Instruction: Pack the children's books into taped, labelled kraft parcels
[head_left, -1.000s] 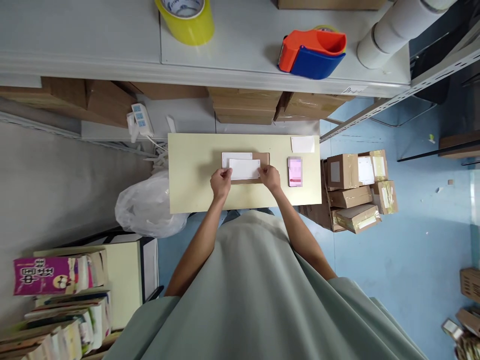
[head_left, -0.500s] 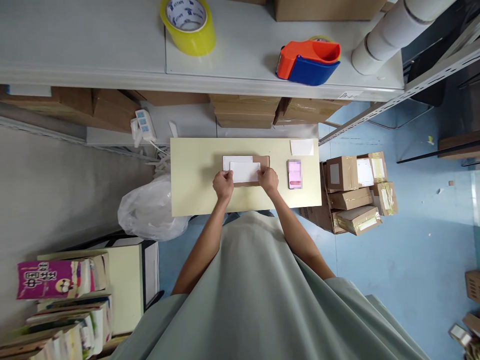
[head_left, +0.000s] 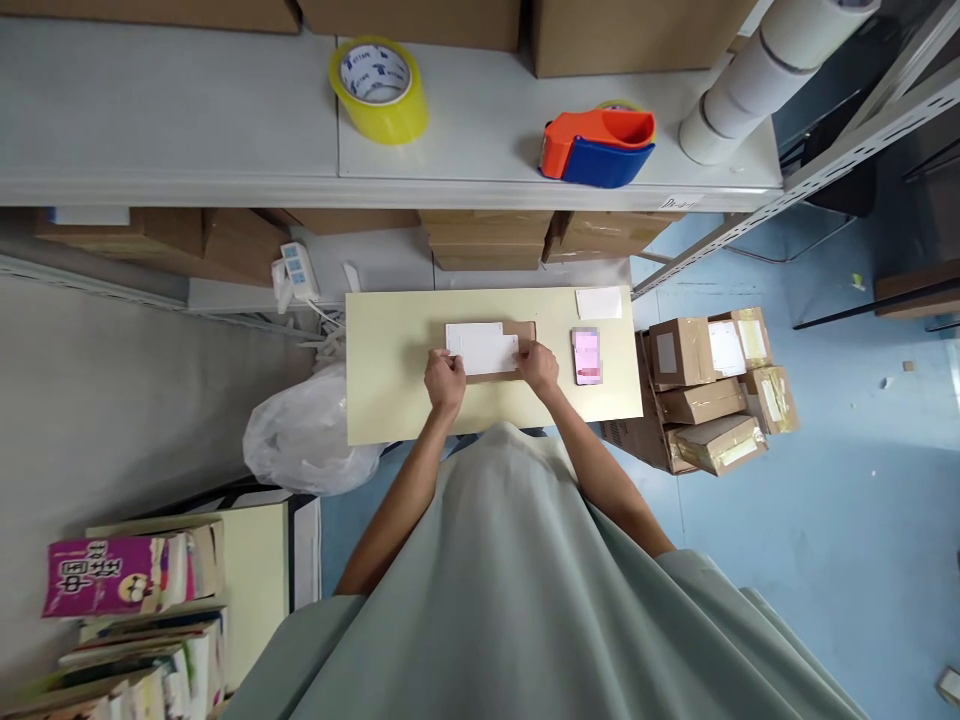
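A small brown cardboard box [head_left: 523, 328] lies on the pale yellow table [head_left: 390, 400] in front of me. On its top is a white paper [head_left: 471, 331], partly covered by a second white label [head_left: 489, 355]. My left hand [head_left: 445, 381] is closed, pinching the left end of that upper label. At the label's right end, my right hand [head_left: 538, 369] is closed too, with thumb and fingers at its edge. Whether the label touches the box all along cannot be told. A phone [head_left: 586, 356] with a pink screen lies right of my right hand.
Behind the phone lies a white slip [head_left: 598, 302]. A shelf holds yellow tape [head_left: 390, 110], an orange-and-blue tape dispenser [head_left: 600, 150] and white rolls [head_left: 739, 100]. Taped cardboard boxes [head_left: 701, 405] are piled at the right, a plastic bag [head_left: 307, 435] hangs left, and books [head_left: 112, 577] stand lower left.
The view has shifted slightly, with the shelf and table now lower in the picture. Both hands keep their pinch on the upper label, which stays over the box.
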